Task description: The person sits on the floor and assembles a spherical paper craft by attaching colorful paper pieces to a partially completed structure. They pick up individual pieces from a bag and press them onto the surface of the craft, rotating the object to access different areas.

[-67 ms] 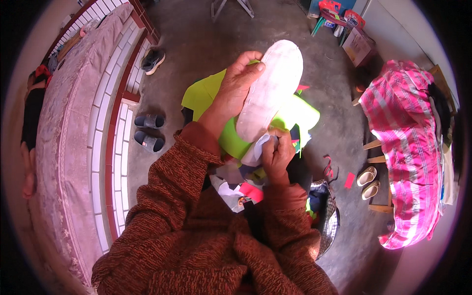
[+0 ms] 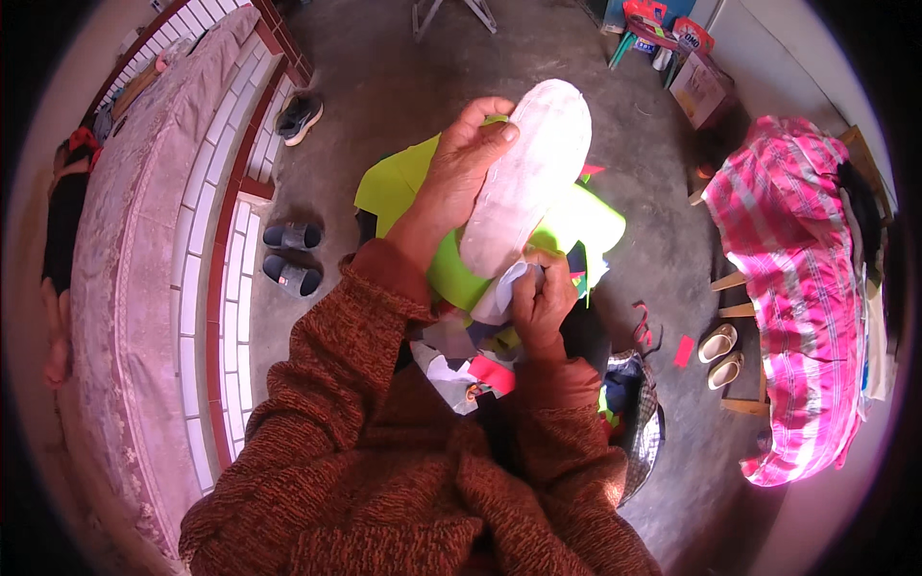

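My left hand [image 2: 457, 171] grips a white shoe insole [image 2: 536, 158] by its left edge, thumb on the top face. The sole stands raised over my lap, its wide end away from me. At its near, narrow end my right hand [image 2: 544, 300] is closed, its fingers pinched on a pale white cloth piece [image 2: 496, 301]. Whether that cloth is joined to the insole I cannot tell. Under both hands lies lime-green fabric [image 2: 396, 184], bright in the sun on its right side. Scraps in white and grey, and a red scrap [image 2: 492, 374], rest on my lap.
A bed [image 2: 144, 288] with a tiled side runs along the left. Beside it on the floor sit grey slippers [image 2: 292, 276] and a dark shoe [image 2: 300, 119]. To the right are beige shoes [image 2: 716, 344], a checked bag [image 2: 645, 432] and a pink plaid cloth [image 2: 792, 278] over wooden furniture.
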Demonstrator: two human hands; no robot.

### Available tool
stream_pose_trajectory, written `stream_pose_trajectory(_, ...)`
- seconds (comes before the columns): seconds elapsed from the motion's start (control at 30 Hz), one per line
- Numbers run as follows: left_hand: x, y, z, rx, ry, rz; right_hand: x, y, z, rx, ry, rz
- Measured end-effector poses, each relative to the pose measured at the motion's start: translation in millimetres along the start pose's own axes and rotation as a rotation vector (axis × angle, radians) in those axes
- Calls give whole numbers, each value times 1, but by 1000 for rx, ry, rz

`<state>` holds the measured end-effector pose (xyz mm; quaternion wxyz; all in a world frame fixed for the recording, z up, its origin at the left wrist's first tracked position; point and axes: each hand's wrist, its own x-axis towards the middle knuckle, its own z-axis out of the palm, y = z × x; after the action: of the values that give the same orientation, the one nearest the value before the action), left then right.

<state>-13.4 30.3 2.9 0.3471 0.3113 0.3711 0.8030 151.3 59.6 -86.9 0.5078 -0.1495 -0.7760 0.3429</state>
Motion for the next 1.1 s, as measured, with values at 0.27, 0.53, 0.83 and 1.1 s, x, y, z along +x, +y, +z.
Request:
stream_pose_trajectory(0.27, -4, 10, 4, 120, -103, 53, 1, -4, 0, 14, -24, 84)
stream_pose_trajectory(0.53, -7, 7, 3, 153, -116, 73, 0, 3, 4, -3, 21, 5)
stream_pose_trajectory(0.83, -9, 11, 5, 208, -121, 69, -1, 4, 3, -3, 6, 4)
stream_pose_trajectory(1.1, -9, 11, 5, 222, -119, 72, 0, -3, 1, 47, -20, 88)
